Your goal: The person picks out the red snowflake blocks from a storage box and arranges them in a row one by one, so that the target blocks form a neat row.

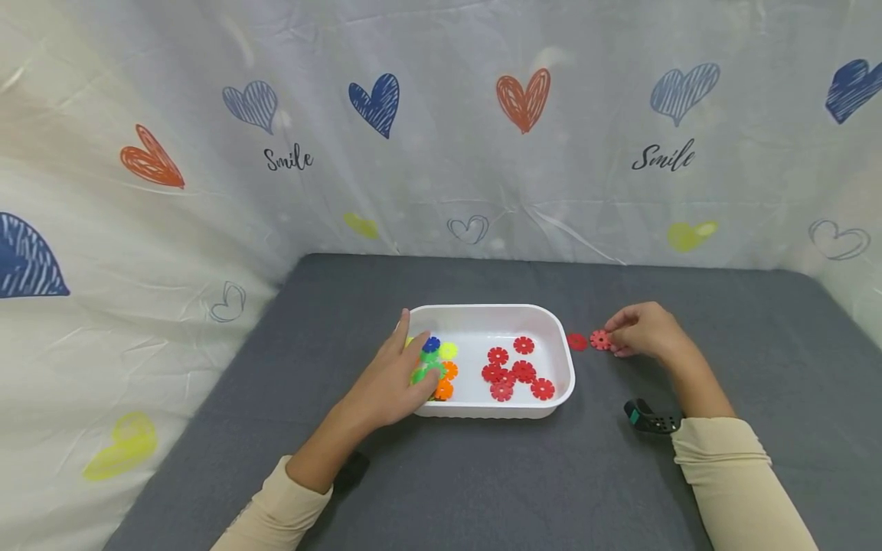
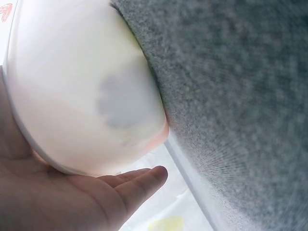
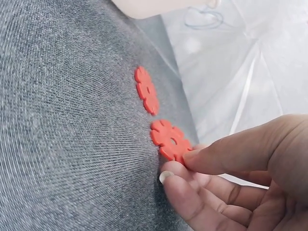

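My right hand (image 1: 644, 330) pinches a red snowflake disc (image 3: 168, 139) between thumb and fingertips, just over the grey tabletop. A second red disc (image 1: 577, 342) lies flat between that hand and the white tray (image 1: 530, 412). My left hand (image 1: 389, 383) is at the tray's left end, fingers extended and spread. The left wrist view shows some of its fingers (image 2: 144, 185) running along the outside of the tray wall. Beneath and beside it in the tray are blue, green, yellow and orange discs (image 1: 444, 390), partly hidden by the hand. Several red discs (image 1: 524, 372) lie in the tray's right half.
The grey cloth-covered table (image 1: 510, 490) runs back to a white curtain (image 1: 441, 176) printed with hearts and lettering. A black band (image 1: 651, 419) is at the right wrist, and a dark object (image 1: 353, 468) shows under the left wrist.
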{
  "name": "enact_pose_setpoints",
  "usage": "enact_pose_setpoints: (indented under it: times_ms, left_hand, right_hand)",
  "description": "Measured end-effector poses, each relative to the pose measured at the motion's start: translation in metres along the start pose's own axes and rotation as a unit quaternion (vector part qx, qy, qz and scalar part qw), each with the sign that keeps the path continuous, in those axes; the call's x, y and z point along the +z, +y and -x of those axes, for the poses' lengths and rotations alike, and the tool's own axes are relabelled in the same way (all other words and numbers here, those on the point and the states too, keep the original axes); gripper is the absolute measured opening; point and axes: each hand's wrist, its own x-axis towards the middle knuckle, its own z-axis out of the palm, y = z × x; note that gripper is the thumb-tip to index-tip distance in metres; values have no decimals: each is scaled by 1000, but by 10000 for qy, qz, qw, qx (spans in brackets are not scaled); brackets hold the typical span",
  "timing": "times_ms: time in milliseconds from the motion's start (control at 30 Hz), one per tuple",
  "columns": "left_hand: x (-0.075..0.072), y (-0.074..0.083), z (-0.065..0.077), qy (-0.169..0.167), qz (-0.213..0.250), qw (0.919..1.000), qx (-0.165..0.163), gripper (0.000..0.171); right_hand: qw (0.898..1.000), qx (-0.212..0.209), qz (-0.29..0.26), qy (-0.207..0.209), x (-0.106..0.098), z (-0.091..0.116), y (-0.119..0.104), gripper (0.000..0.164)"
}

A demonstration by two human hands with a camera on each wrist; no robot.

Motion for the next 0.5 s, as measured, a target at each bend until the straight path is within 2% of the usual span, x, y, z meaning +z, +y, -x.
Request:
enact_pose_setpoints:
  times_ms: [200, 500]
  left_hand:
    - [0, 0, 0, -8, -15, 10000, -2, 71]
    - [0, 1, 0, 5, -53, 10000, -19, 72]
  right_hand:
    - [9998, 157, 31, -130, 1, 0, -1, 22]
    - [9997, 244, 6, -70, 2, -2, 2, 22]
